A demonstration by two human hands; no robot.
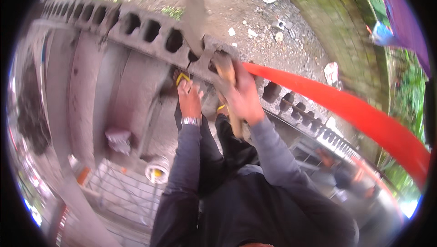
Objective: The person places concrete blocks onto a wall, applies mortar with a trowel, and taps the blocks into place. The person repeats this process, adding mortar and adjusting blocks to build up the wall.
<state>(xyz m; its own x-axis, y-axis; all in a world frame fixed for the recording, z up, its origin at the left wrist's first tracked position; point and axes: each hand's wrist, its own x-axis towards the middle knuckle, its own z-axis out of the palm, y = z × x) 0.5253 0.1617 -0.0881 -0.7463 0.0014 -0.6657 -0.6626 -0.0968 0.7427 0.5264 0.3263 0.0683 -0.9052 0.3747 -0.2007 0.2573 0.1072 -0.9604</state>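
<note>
My right hand (246, 97) is wrapped round the wooden handle (236, 126) of a tool, whose dark, blurred head is over the top of a row of grey hollow concrete blocks (116, 28). A long grey bar or board (193, 15) stands at the blocks just left of it. My left hand (190, 99) is empty, fingers apart and slightly bent, below the block edge. My feet in yellow sandals (182, 79) are at the blocks' base. A broad red strip (327, 106) runs from beside my right hand toward the right.
Concrete steps or ledges (82, 92) lie on the left, with a white bucket (154, 173) and a metal grid (114, 192) below. Littered dirt ground (236, 6) lies beyond the blocks, a mossy wall (318, 15) at right. Blurred shapes, possibly other people (346, 178), show lower right.
</note>
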